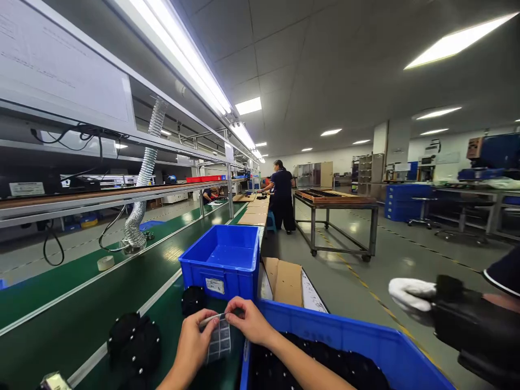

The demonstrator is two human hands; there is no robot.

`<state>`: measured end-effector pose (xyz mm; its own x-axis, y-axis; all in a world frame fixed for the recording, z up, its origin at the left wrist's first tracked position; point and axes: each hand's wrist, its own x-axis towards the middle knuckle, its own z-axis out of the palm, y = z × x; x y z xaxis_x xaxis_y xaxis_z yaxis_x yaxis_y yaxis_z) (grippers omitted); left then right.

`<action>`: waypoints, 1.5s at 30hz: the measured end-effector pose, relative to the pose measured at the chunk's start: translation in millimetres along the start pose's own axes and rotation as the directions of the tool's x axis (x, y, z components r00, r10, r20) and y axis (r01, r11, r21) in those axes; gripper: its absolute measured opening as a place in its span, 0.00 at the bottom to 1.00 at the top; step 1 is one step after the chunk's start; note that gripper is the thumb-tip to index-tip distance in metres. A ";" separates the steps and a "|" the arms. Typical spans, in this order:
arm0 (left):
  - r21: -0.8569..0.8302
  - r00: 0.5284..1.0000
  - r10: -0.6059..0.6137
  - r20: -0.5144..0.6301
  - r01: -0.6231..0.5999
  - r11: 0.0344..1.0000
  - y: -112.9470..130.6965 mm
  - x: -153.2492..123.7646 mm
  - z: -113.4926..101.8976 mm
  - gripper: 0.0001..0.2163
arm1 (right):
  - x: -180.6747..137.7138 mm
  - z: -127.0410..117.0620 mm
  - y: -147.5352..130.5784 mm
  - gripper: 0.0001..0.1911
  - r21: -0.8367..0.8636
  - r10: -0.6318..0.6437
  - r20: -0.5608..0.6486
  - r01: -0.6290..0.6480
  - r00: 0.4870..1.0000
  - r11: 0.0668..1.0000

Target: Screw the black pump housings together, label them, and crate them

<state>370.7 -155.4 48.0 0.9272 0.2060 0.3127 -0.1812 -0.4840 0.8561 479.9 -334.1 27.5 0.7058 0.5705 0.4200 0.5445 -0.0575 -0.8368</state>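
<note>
Sticker sheet (220, 340) pinched between left hand (194, 341) and right hand (250, 323), print unreadable.

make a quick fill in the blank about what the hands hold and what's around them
1. The left hand and right hand together pinch a small sticker sheet above the ____ conveyor belt.
2. The far bin ahead of them is ____.
3. The near bin holds ____ parts.
4. The co-worker's hand at the right edge wears a ____ glove.
Missing words: green; blue; black; white.
</note>
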 end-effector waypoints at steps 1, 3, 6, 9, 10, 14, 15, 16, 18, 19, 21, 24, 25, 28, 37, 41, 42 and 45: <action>-0.012 1.000 -0.024 -0.005 0.024 1.000 0.5 -0.6 0.0 0.18 | -0.5 0.6 0.1 0.13 -0.007 -0.001 0.008 0.001 1.000 1.000; -0.032 0.997 -0.074 -0.028 0.073 0.997 -1.4 -1.7 0.3 0.22 | -1.5 2.5 0.5 0.18 -0.029 -0.001 0.015 0.002 1.000 1.000; -0.047 0.991 -0.118 -0.058 0.116 0.992 -7.7 -1.6 0.9 0.25 | -2.1 6.6 1.0 0.22 -0.065 -0.007 0.017 0.008 1.000 0.998; -0.052 0.988 -0.140 -0.062 0.137 0.989 -13.6 0.1 1.1 0.28 | -2.1 11.8 0.1 0.25 -0.077 -0.037 0.004 0.037 0.999 0.996; -0.064 0.988 -0.146 -0.057 0.142 0.988 -15.4 0.7 1.0 0.29 | -2.1 13.2 -1.0 0.25 -0.077 -0.049 -0.007 0.048 0.999 0.996; -0.136 0.987 -0.161 -0.021 0.157 0.978 -23.6 2.0 0.2 0.33 | -4.4 13.2 -11.5 0.16 -0.094 -0.109 -0.055 0.104 0.993 0.990; -0.147 0.985 -0.170 -0.014 0.166 0.975 -26.1 2.0 -0.1 0.34 | -5.7 11.3 -15.5 0.14 -0.107 -0.139 -0.058 0.132 0.989 0.985; -0.152 0.983 -0.182 -0.012 0.178 0.972 -28.6 1.9 -0.4 0.36 | -7.3 8.9 -19.7 0.12 -0.123 -0.176 -0.056 0.168 0.983 0.978; -0.154 0.977 -0.215 -0.015 0.210 0.966 -33.9 2.0 -0.2 0.38 | -11.1 4.1 -27.2 0.10 -0.158 -0.257 -0.049 0.247 0.965 0.956; -0.157 0.973 -0.230 -0.017 0.225 0.962 -36.4 2.2 0.4 0.39 | -13.2 2.3 -30.0 0.10 -0.171 -0.293 -0.049 0.281 0.955 0.944; -0.176 0.968 -0.250 -0.009 0.245 0.953 -41.0 3.1 2.6 0.40 | -17.0 1.5 -32.3 0.10 -0.178 -0.329 -0.038 0.317 0.944 0.931; -0.240 0.967 -0.253 0.036 0.254 0.937 -43.5 3.7 6.4 0.39 | -21.1 7.1 -28.7 0.28 -0.089 -0.215 -0.001 0.214 0.977 0.973; -0.259 0.967 -0.249 0.049 0.253 0.932 -42.3 3.0 6.8 0.39 | -21.8 10.0 -26.6 0.35 -0.038 -0.149 0.013 0.149 0.989 0.988; -0.278 0.982 -0.191 -0.013 0.180 0.943 -31.5 -2.8 3.1 0.31 | -21.4 17.2 -21.5 0.37 0.098 -0.002 0.008 0.002 1.000 0.995; 0.024 0.997 0.041 -0.070 -0.040 0.999 -5.3 -15.9 -15.9 0.10 | -14.0 20.9 -17.8 0.29 0.200 0.031 -0.013 -0.028 0.999 0.979; -0.020 0.999 0.024 -0.034 -0.024 1.000 -10.8 -12.7 -17.6 0.12 | -14.1 20.3 -19.9 0.29 0.168 0.020 -0.069 -0.008 0.997 0.986; -0.028 0.999 0.029 -0.030 -0.030 0.999 -12.0 -12.3 -17.7 0.12 | -14.8 20.1 -21.1 0.29 0.165 0.016 -0.068 -0.004 0.998 0.986; -0.060 0.998 0.050 -0.028 -0.052 0.997 -14.9 -12.3 -16.5 0.15 | -17.4 20.7 -24.3 0.31 0.167 0.006 -0.049 0.002 0.999 0.986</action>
<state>356.6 -136.6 38.2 0.9075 0.2051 0.3665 -0.2483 -0.4419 0.8620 445.1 -325.7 33.3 0.7303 0.5293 0.4318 0.4631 0.0811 -0.8826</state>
